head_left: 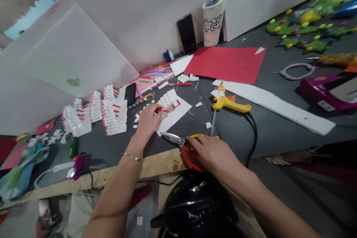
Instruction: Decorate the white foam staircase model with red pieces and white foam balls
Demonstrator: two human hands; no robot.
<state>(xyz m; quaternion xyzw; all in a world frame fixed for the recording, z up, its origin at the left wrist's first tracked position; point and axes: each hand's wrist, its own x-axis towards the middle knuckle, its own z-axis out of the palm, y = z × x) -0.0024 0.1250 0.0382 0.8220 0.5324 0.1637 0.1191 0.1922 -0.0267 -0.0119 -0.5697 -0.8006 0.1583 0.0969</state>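
Observation:
My left hand (pixel 147 119) is closed in a pinch on a small red strip (pixel 164 110), just above a piece of white foam sheet (pixel 171 121). Several white slats and a small red-edged piece (pixel 176 104) lie on that sheet. My right hand (pixel 209 150) is closed over the red and yellow handles of a pair of scissors (pixel 174 138), near the table's front edge. The blades point left toward the white sheet; part of the handles is hidden under my fingers. Beyond this hand lies a yellow glue gun (pixel 223 103) with a grey stick projecting toward me.
Left stand rows of white, red-tipped pieces (pixel 110 117). Behind are a red sheet (pixel 227 63), phone (pixel 186 33) and paper cup (pixel 213 22). A long white foam strip (pixel 279 106) and purple device (pixel 320 95) lie right. A black bag (pixel 198 204) is below the table edge.

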